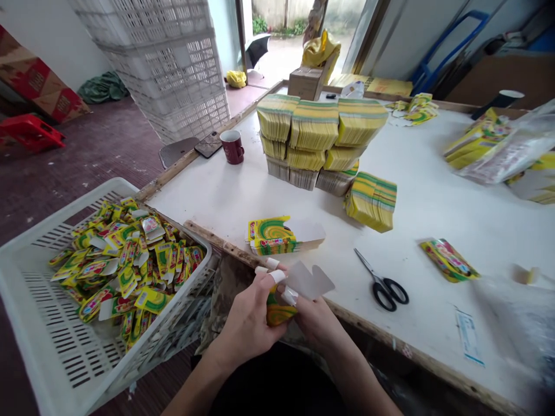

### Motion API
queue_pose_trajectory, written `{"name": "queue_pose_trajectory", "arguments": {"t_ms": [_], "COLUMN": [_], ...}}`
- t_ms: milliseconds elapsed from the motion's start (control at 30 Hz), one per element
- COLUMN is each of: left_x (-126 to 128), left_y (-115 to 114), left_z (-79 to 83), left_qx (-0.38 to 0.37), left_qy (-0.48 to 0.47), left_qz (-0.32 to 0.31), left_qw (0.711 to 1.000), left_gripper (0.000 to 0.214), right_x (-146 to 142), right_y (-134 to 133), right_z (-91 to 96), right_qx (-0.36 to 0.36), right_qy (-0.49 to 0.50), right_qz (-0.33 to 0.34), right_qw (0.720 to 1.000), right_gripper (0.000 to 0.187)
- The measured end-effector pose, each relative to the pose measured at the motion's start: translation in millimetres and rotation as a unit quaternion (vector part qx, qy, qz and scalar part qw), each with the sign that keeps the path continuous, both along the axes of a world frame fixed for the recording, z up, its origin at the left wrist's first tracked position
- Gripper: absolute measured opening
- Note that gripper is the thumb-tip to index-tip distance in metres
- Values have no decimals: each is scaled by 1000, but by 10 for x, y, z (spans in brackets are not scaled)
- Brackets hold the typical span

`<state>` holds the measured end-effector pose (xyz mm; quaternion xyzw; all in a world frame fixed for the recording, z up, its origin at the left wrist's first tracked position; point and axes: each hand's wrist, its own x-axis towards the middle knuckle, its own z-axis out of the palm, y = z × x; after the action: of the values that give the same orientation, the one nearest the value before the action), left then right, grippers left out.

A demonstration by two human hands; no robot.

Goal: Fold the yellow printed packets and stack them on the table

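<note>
Both my hands grip one small yellow and green paper box (pixel 280 309) at the near edge of the white table (pixel 433 190). My left hand (pixel 249 323) closes round its left side, with white tape on the fingertips. My right hand (pixel 318 323) grips its right side, where the box's white flap (pixel 310 282) stands open. Just beyond my hands a short stack of flat box blanks (pixel 273 236) lies on the table. The white plastic basket (pixel 43 341) to my left is filled with several folded boxes (pixel 130 260).
Tall stacks of flat blanks (pixel 316 136) stand mid-table, one bundle (pixel 372 200) leaning beside them. Black scissors (pixel 381 283) and a small packet (pixel 448 260) lie to the right. A dark red mug (pixel 232 146) and a phone (pixel 208 144) sit far left. White crates (pixel 173 63) are stacked on the floor.
</note>
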<state>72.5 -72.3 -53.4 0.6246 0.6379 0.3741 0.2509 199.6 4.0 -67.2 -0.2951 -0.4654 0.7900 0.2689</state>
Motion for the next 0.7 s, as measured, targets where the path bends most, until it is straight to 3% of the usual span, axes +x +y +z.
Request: {"name": "queue_pose_trajectory", "arguments": {"t_ms": [67, 167, 300, 367, 467, 567, 633, 700], "left_x": [-20, -74, -81, -65, -84, -151, -190, -212], "left_y": [22, 45, 58, 70, 88, 87, 76, 66], "left_z": [8, -6, -88, -109, -71, 12, 66, 111], "left_qx": [-5, -47, -55, -23, -40, -101, -89, -65], "left_qy": [10, 18, -5, -13, -31, -195, -319, -377], "left_qz": [-2, 8, 12, 76, 221, 224, 222, 253], "left_qw": [1000, 999, 998, 997, 974, 950, 917, 889], "left_gripper": [63, 55, 51, 61, 82, 63, 53, 53], "right_x": [-6, 15, 34, 39, 69, 114, 132, 143], "right_y": [5, 15, 7, 19, 69, 110, 118, 124], "right_z": [16, 41, 41, 5, -74, -117, -115, -99], "right_qx": [25, 127, 337, 406, 427, 467, 521, 559], "right_qy": [5, -22, -86, -104, -138, -178, -190, -192], "right_qz": [7, 31, 35, -2, -111, -155, -111, -67], "right_qw": [1000, 991, 937, 908, 887, 852, 824, 803], "right_gripper": [47, 47, 50, 50, 52, 62, 71, 70]}}
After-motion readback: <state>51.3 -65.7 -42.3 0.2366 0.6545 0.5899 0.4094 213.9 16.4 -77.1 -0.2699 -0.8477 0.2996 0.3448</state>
